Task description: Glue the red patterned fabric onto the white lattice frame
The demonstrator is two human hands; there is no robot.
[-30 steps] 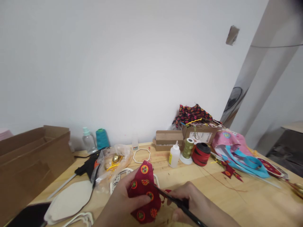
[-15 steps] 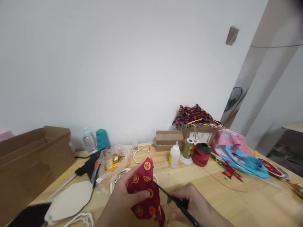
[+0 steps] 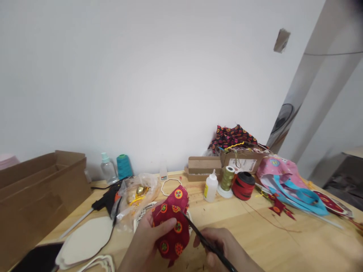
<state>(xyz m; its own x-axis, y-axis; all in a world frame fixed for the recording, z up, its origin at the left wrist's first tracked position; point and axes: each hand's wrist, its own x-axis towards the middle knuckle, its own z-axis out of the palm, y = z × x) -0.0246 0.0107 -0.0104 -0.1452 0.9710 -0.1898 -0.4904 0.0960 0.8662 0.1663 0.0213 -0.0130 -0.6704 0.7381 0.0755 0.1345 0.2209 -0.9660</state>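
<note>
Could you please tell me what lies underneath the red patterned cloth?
A white lattice frame on the table shows beside the red patterned cloth; its middle is covered by the cloth and the left hand. The right hand holds a black tool.

Matt printed cloth (image 3: 171, 223), dark red, soft and creased, gripped in the left hand (image 3: 147, 241). In the right hand (image 3: 224, 249), a thin black tool (image 3: 198, 234); looks smooth and faintly glossy. Underneath, pale bare wood of the table (image 3: 261, 238), smooth and matt. To the left, rough brown cardboard of the box (image 3: 36, 189); near it a clear, crinkled, shiny plastic bag (image 3: 138, 189). Further back, a smooth white plastic glue bottle (image 3: 210, 186) and sheeny olive thread (image 3: 227, 178) on a spool.
</note>
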